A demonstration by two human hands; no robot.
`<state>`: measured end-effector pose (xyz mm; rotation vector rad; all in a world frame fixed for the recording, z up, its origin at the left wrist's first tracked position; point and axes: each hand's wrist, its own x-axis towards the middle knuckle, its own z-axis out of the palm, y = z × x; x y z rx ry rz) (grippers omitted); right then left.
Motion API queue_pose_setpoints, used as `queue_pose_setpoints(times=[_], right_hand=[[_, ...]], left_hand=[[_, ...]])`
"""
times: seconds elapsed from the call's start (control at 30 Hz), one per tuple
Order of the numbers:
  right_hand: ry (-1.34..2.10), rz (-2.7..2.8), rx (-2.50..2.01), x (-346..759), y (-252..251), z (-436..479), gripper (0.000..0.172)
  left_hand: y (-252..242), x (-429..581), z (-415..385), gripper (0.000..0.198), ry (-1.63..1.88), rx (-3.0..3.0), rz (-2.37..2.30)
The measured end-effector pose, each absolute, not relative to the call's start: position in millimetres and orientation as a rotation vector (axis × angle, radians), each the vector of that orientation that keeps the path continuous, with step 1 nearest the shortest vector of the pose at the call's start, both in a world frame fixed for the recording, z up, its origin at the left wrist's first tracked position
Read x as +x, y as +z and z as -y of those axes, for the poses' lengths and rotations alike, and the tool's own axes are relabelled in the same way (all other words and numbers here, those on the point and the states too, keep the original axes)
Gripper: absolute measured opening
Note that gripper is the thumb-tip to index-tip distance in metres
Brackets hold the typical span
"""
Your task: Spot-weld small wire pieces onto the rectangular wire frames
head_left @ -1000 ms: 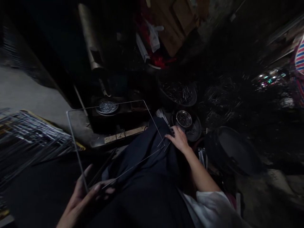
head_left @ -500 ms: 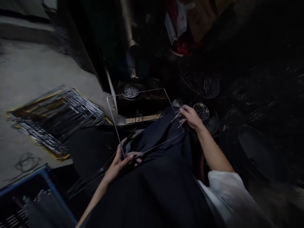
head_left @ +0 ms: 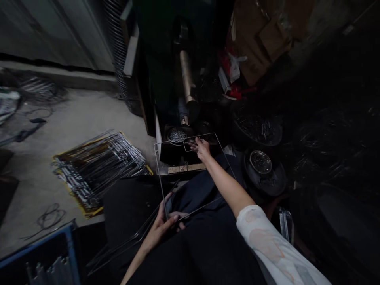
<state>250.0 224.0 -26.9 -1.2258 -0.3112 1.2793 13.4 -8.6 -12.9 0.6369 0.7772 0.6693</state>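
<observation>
A large rectangular wire frame (head_left: 159, 170) is held tilted above the dark-clothed lap. My left hand (head_left: 166, 222) closes round its near left corner. Toward the frame's far side, my right hand (head_left: 201, 149) pinches a small bent wire piece (head_left: 184, 147), which lies at or just over the far wire; whether they touch is unclear. Just beyond is a round dish of small metal parts (head_left: 177, 135), below the metal cylinder (head_left: 187, 79) of a machine. A wooden strip (head_left: 187, 168) lies nearer, under the wire frame.
Stacked wire frames (head_left: 101, 170) lie on the floor at left. A blue crate (head_left: 71, 245) holds metal rods at lower left. Right of the lap are a bowl of small parts (head_left: 260, 161) and a basin with metal pieces (head_left: 273, 132). Cardboard (head_left: 252, 43) stands at the back.
My right hand has moved from the wire frame's right side to its far side, now with a small bent wire. My left hand keeps its corner. The view has shifted.
</observation>
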Motion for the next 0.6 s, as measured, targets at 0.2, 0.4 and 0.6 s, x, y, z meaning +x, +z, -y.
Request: queue_pose_setpoints(times=[0.2,0.4,0.6], right_hand=[[1.256,0.278,-1.231,243.9,-32.0,-232.3,0.022],[1.143,0.294,-1.235,241.7,-30.1,-235.8,0.025],[0.993,0.372,-1.237,246.3,-19.6,-236.4,0.022]], left_hand=[[-16.6,12.0,5.3,0.095,0.645,0.634,-0.763],[-16.2,11.3,2.5,0.097,0.612,0.636,-0.745],[-17.0,14.8,3.6,0.093,0.656,0.683,-0.727]])
